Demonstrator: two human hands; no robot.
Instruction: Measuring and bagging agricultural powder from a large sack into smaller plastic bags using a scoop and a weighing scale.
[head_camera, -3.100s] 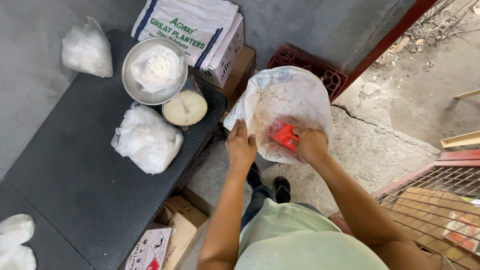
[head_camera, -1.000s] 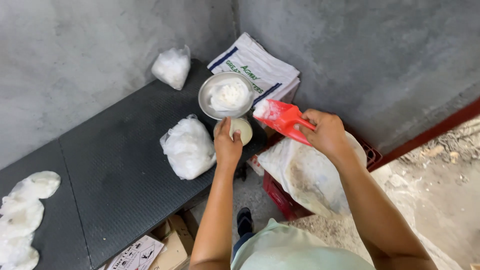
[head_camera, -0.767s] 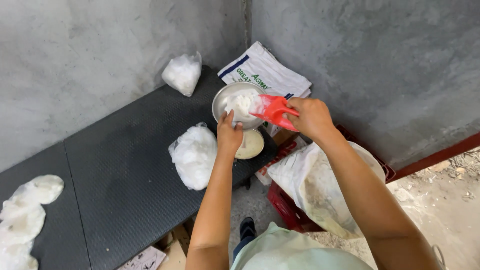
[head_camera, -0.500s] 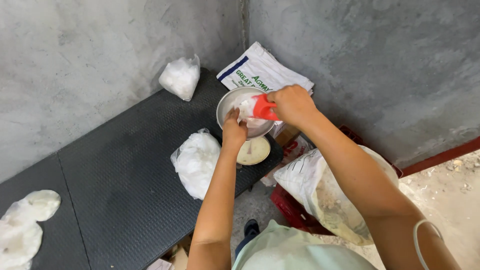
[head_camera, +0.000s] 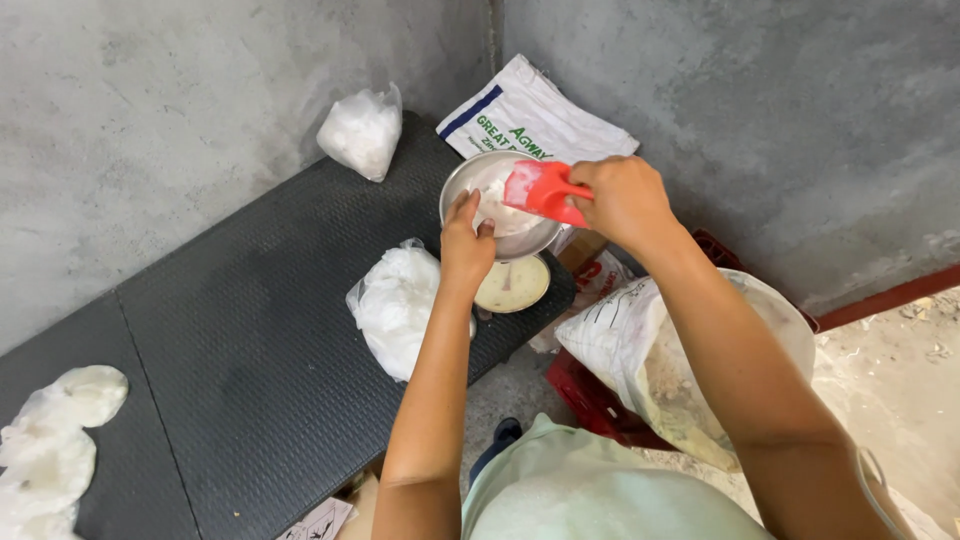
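My right hand (head_camera: 622, 199) grips a red plastic scoop (head_camera: 541, 190) tipped over a round metal bowl (head_camera: 470, 180) that holds a clear bag of white powder. My left hand (head_camera: 466, 245) pinches the bag's edge at the bowl's near rim. The bowl rests on a small weighing scale with a round cream dial (head_camera: 512, 284), on a black ribbed bench (head_camera: 230, 330). A big open sack of white powder (head_camera: 670, 360) stands under my right forearm, inside a red crate (head_camera: 590, 400).
A filled clear bag (head_camera: 395, 310) lies left of the scale and another (head_camera: 362, 130) by the wall. A white printed sack (head_camera: 535, 115) sits in the corner. Flat empty bags (head_camera: 55, 440) lie at the bench's left end. Grey concrete walls enclose the corner.
My right hand lifted the scoop out of the big sack, swung it left and tipped it over the bowl. My left hand went from the sack's rim to the bag in the bowl.
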